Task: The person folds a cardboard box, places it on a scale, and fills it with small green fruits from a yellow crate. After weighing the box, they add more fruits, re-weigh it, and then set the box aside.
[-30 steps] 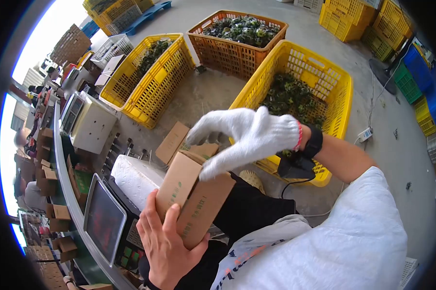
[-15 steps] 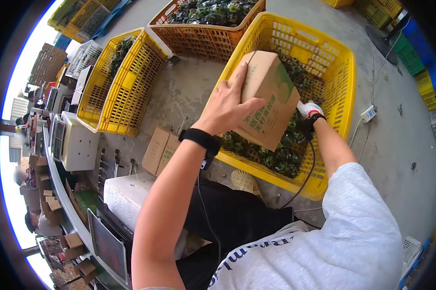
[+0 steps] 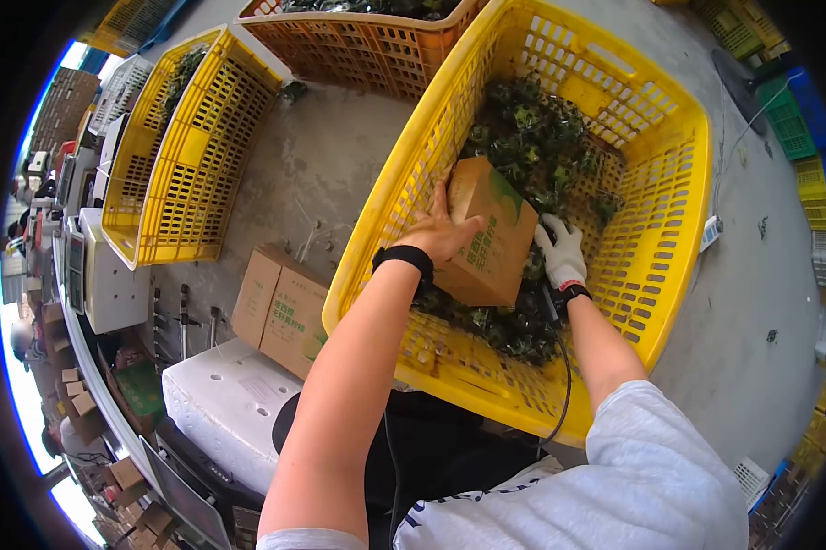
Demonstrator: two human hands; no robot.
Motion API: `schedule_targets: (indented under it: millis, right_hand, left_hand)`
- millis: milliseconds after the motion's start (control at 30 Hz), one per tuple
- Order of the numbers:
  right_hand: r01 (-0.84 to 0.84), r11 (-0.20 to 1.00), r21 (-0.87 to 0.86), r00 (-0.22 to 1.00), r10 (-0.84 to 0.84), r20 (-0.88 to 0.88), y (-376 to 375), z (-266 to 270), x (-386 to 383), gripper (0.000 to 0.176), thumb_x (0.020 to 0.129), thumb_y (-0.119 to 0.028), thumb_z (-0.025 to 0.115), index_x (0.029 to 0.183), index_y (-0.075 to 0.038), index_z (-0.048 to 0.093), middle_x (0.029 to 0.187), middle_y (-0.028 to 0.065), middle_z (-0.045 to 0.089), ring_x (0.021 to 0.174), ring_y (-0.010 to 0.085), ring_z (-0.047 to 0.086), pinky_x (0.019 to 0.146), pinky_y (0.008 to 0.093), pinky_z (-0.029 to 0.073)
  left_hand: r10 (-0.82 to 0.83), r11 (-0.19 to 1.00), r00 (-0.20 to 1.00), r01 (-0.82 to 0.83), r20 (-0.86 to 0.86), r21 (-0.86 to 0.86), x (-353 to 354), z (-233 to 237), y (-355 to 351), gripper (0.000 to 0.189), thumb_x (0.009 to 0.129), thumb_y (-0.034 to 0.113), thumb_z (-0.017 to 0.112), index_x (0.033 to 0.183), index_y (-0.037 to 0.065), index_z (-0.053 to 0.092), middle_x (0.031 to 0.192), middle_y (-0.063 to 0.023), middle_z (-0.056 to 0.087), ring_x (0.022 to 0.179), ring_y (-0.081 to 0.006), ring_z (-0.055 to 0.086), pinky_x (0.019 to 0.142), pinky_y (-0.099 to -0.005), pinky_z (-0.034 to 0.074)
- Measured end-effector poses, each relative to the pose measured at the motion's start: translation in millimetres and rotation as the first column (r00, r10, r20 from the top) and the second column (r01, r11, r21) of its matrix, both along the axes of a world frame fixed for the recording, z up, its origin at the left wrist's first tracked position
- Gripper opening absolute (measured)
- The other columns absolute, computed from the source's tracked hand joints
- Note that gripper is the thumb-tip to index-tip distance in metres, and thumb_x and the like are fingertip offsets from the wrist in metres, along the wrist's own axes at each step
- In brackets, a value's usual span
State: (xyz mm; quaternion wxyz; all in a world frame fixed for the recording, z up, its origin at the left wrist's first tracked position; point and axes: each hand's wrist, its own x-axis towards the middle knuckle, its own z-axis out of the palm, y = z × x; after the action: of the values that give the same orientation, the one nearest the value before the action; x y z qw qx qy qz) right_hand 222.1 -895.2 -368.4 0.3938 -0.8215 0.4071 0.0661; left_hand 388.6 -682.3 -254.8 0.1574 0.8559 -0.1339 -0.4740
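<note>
A cardboard box with green print sits tilted inside the large yellow basket, over dark green leafy bundles. My bare left hand lies against the box's left side, thumb and fingers spread on it. On the box's right is my right hand, in a white glove, its fingertips at the box's edge among the leaves. The box stands between the two hands. Its underside is hidden.
Another cardboard box stands on the floor left of the basket, near a white foam box. A smaller yellow basket is at the left, an orange crate behind. A cable runs from my right wrist.
The box has gone lower into the yellow basket, with both hands following it. More of my gloved right hand shows. The view has shifted, and the basket appears larger.
</note>
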Motion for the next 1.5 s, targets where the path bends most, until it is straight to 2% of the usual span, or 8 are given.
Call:
schedule_targets:
  millis: [233,467,633,700,767,1067,1167,1500]
  right_hand:
    - [0.05,0.826,0.561,0.89,-0.292,0.351,-10.7,-80.9,-1.2,0.057,0.103,-0.048,0.053,0.149,-0.014,0.05,0.16,0.0125,0.037,0.143,0.0255,0.042,0.116,0.0385,0.033]
    - [0.214,0.006,0.977,0.603,-0.788,-0.127,47.8,-20.4,-6.4,0.057,0.106,-0.036,0.056,0.155,-0.011,0.042,0.158,0.0052,0.045,0.142,0.024,0.044,0.117,0.037,0.034]
    - [0.172,0.53,0.83,0.879,-0.464,0.114,23.7,-94.5,-19.6,0.052,0.105,-0.032,0.055,0.149,-0.005,0.047,0.15,0.011,0.051,0.132,0.0299,0.053,0.11,0.0408,0.042]
    - [0.021,0.98,0.198,0.963,-0.073,0.26,30.0,-55.8,-18.7,0.05,0.103,-0.034,0.056,0.145,-0.008,0.051,0.143,0.0147,0.056,0.13,0.0316,0.053,0.109,0.0418,0.042]
    - [-0.075,0.904,-0.421,0.997,0.079,-0.008,51.5,15.7,-21.7,0.066,0.096,-0.05,0.061,0.15,-0.016,0.045,0.138,0.0232,0.053,0.131,0.0387,0.05,0.111,0.0448,0.04]
    - [0.503,0.862,-0.065,0.845,-0.506,-0.174,52.1,-28.6,-61.3,0.08,0.094,-0.07,0.049,0.152,-0.016,0.04,0.156,0.0268,0.037,0.136,0.0423,0.047,0.114,0.0479,0.036]
    - [0.445,0.638,0.629,0.774,-0.627,0.089,16.0,-109.8,-86.8,0.08,0.101,-0.064,0.045,0.16,-0.012,0.033,0.169,0.0099,0.023,0.146,0.0259,0.04,0.116,0.0344,0.03]
    - [0.59,0.239,0.771,0.646,-0.713,-0.272,83.7,5.2,-2.3,0.085,0.096,-0.068,0.054,0.159,-0.015,0.033,0.152,0.0123,0.048,0.134,0.0275,0.05,0.106,0.0388,0.045]
  left_hand:
    - [0.106,0.991,0.993,-0.11,-0.052,-0.08,-6.9,-42.1,26.4,0.116,0.087,0.084,0.042,0.165,0.015,-0.009,0.167,-0.0229,0.018,0.154,-0.0373,0.021,0.12,-0.0475,0.025]
    - [0.254,0.962,0.954,-0.266,-0.159,-0.059,-23.8,-26.0,26.9,0.121,0.086,0.087,0.043,0.164,0.008,-0.004,0.169,-0.0199,0.014,0.155,-0.0357,0.02,0.122,-0.0455,0.022]
    - [0.24,0.962,0.965,-0.251,-0.104,-0.111,-14.3,-40.6,35.3,0.125,0.08,0.084,0.055,0.165,0.014,-0.005,0.162,-0.0276,0.027,0.151,-0.0419,0.027,0.119,-0.0491,0.029]
    - [0.214,0.97,0.975,-0.219,-0.056,-0.102,-15.2,-43.3,31.9,0.124,0.079,0.08,0.061,0.165,0.021,-0.007,0.16,-0.031,0.03,0.15,-0.0448,0.029,0.119,-0.0517,0.029]
    - [0.196,0.978,0.98,-0.198,-0.038,-0.057,-17.5,-40.3,24.7,0.119,0.079,0.073,0.067,0.165,0.031,-0.004,0.161,-0.0323,0.027,0.15,-0.0453,0.028,0.12,-0.0522,0.026]
    - [0.196,0.972,0.98,-0.2,-0.048,-0.12,-14.4,-54.1,27.8,0.12,0.078,0.073,0.069,0.165,0.033,-0.004,0.163,-0.031,0.024,0.151,-0.045,0.028,0.12,-0.0531,0.026]
    - [0.1,0.993,0.994,-0.102,-0.032,-0.064,-11.8,-52.7,27.0,0.127,0.077,0.084,0.06,0.166,0.017,-0.002,0.167,-0.0204,0.022,0.153,-0.0401,0.025,0.122,-0.0465,0.026]
    - [0.029,0.999,0.999,-0.028,0.027,-0.033,-10.2,-30.9,28.9,0.122,0.082,0.078,0.061,0.165,0.018,-0.005,0.164,-0.0286,0.024,0.139,-0.0477,0.044,0.116,-0.0435,0.033]
